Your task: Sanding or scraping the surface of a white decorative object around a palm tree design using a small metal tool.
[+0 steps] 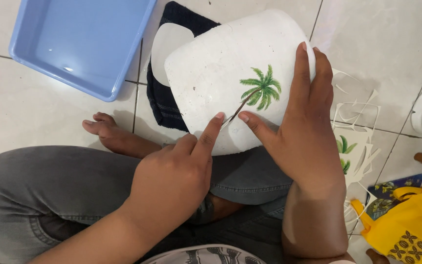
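On the bowl (221, 73), both hands (250, 142)

pale tiled floor (35, 107) under blue tray (81, 41), dark towel (164, 105), yellow bag (409, 230)

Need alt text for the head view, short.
Seated on a tiled floor, a person's right hand steadies a white bowl on their lap while the left hand presses a palm-tree decal onto it. A blue tray sits beyond.

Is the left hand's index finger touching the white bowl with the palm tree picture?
Touching. In the head view, the left hand presses its index fingertip onto the white bowl, right at the base of the palm tree picture.
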